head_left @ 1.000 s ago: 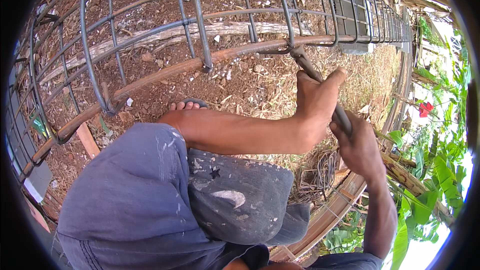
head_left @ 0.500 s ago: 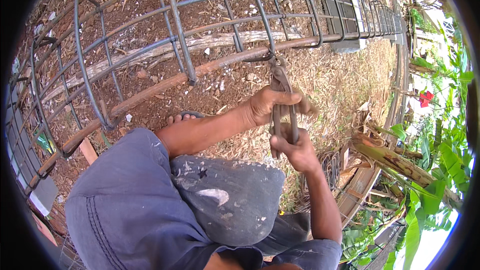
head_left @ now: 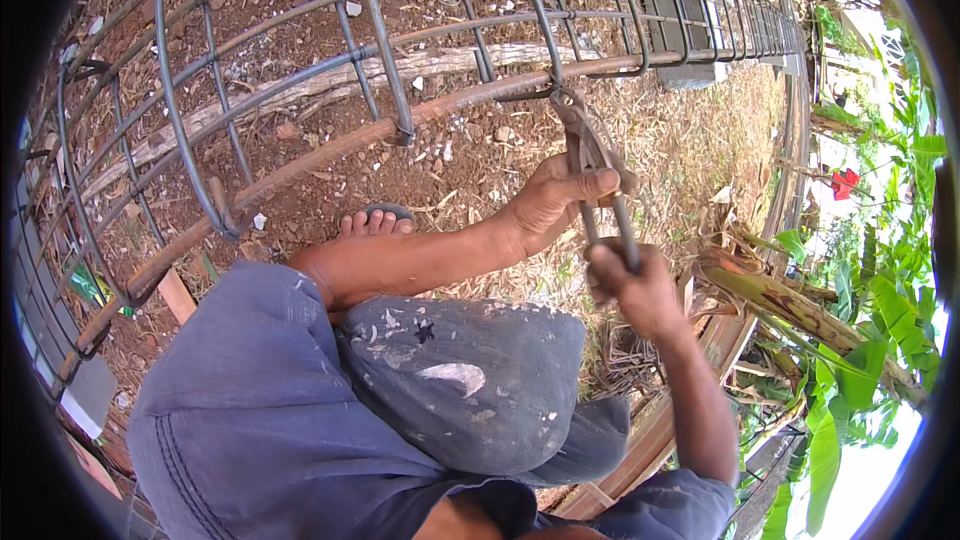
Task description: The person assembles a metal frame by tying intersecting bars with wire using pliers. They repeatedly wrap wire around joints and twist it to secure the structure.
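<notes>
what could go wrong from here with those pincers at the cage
The pincers could slip at the cage, jerking the right hand.
The left hand, bare around the handles, might get pinched between them.
The toes are bare, so dropped pincers might hurt them, though they stand off to the left.

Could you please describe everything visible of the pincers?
The pincers look like worn, brownish metal, with a narrow head and two long handles standing apart. They slant, head at a rusty bar; whether it grips anything is unclear. The left hand wraps the handles' upper part; the right hand grips lower down.
</notes>
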Tool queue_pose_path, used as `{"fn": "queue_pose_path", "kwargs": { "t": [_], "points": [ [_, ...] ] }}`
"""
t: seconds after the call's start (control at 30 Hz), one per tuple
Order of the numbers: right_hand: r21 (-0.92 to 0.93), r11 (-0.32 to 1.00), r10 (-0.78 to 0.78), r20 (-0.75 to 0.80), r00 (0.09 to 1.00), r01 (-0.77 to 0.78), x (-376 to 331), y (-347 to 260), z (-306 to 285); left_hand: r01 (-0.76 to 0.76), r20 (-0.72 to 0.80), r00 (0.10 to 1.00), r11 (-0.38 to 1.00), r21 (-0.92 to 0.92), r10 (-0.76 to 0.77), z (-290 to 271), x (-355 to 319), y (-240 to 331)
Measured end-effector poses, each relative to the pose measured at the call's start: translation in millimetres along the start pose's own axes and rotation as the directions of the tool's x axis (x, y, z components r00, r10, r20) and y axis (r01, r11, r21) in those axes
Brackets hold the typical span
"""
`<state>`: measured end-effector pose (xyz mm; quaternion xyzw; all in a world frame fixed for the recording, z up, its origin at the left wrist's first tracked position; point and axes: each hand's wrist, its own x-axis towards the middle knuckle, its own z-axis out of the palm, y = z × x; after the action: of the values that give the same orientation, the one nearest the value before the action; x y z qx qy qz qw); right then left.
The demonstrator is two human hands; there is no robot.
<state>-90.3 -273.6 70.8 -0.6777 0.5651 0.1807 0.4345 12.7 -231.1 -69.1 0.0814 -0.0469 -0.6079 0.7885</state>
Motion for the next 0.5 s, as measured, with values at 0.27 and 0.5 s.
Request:
{"fn": "queue_pose_path", "kwargs": {
  "t": [0.27, 0.5],
  "points": [
    [0.405, 0.909, -0.177, 0.159, 0.971, 0.100, 17, 43, 22, -0.046, -0.091, 0.994, 0.997, 0.062, 0.051, 8, 11, 1],
    [-0.915, 0.389, -0.703, -0.371, 0.607, -0.108, -12, -9, -1, -0.183, -0.451, 0.892, 0.921, -0.344, 0.009, 82, 45, -13]
  ]
}}
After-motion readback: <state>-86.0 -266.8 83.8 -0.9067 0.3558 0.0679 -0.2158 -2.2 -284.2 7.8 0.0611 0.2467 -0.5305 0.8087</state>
